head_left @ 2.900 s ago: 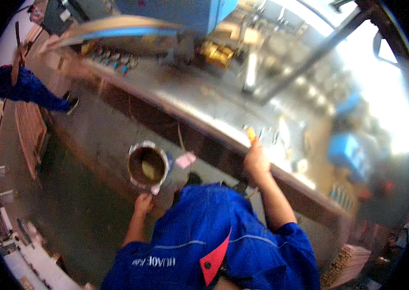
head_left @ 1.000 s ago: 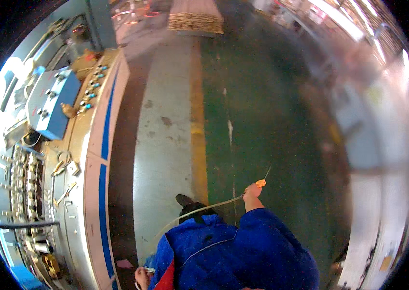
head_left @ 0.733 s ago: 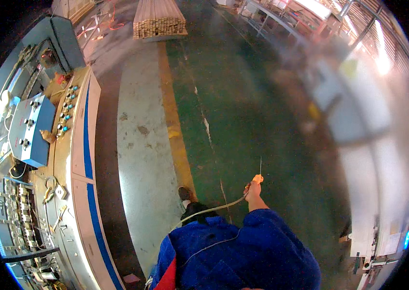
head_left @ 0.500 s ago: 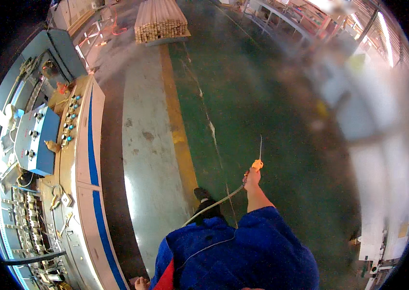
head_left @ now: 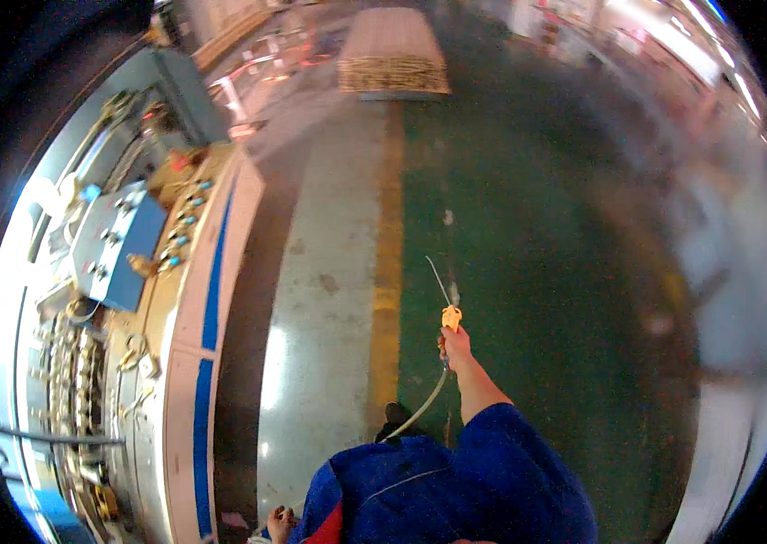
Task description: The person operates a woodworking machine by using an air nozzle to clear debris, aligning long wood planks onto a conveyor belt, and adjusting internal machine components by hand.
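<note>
My right hand [head_left: 457, 345] is closed around the handle of a yellow-orange air blow gun [head_left: 451, 316], held out in front of my body over the green floor. A long thin nozzle [head_left: 438, 279] points from it away from me, tilted to the left. From the grip, a pale hose [head_left: 428, 403] curves down and left, passing out of sight by my blue jacket. Low at the picture's edge is my left hand [head_left: 281, 523], its fingers curled in beside my jacket. Something whitish shows under it, too small to make out.
On the left stands a long machine with a blue control box [head_left: 120, 249], a row of knobs and a pink-and-blue side panel [head_left: 191, 343]. Ahead, a stack of wooden strips [head_left: 393, 72] lies on the floor. A yellow line [head_left: 388, 272] divides grey floor from green. The right side is blurred.
My right hand and the blow gun have shifted left, and the nozzle now leans left. The surroundings have slid right in the view as my head turned. My left hand shows more.
</note>
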Demonstrator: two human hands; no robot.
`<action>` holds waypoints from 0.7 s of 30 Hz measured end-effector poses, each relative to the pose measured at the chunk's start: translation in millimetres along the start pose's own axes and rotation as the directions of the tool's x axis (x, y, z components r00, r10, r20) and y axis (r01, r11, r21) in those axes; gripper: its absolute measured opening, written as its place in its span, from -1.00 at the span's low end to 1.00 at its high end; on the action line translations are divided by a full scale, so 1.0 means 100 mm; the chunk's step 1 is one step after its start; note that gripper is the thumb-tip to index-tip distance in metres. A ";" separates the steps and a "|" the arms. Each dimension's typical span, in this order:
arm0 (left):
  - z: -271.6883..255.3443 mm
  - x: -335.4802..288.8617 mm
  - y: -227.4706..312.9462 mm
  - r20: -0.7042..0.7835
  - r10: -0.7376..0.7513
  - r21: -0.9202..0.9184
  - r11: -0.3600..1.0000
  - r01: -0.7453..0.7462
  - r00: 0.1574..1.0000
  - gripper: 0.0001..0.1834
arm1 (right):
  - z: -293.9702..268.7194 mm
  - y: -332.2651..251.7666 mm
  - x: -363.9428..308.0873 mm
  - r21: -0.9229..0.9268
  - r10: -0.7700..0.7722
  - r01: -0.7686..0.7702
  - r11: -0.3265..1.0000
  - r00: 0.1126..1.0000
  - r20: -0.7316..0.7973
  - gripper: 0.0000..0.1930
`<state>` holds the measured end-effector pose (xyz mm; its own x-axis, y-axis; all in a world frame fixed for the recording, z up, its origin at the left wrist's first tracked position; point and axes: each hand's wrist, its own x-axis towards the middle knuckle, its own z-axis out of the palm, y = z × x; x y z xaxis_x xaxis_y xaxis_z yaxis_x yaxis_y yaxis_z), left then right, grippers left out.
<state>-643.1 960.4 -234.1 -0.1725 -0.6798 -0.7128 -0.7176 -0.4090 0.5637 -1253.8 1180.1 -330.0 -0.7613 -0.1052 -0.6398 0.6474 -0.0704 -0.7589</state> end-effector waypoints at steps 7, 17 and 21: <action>0.08 -0.25 0.07 -0.115 -0.092 -0.053 0.995 0.086 0.989 -0.81 | 1.21 -0.08 0.38 -0.015 -0.004 0.008 1.000 0.975 0.224 -0.85; 0.07 0.18 0.49 -0.122 -0.076 -0.022 0.997 0.074 0.990 -0.82 | 0.96 -0.74 1.34 -0.203 -0.523 0.490 0.848 0.707 -0.476 -0.72; 0.30 0.33 0.61 -0.064 -0.054 0.011 0.998 0.055 0.996 -0.82 | 0.39 -1.13 1.32 -0.219 -0.472 0.432 0.875 0.659 -0.586 -0.59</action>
<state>-712.7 931.5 -236.0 -0.0899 -0.6946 -0.7138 -0.7333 -0.4388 0.5194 -1426.4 1135.8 -324.0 -0.8273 0.5454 -0.1349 0.2303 0.1102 -0.9669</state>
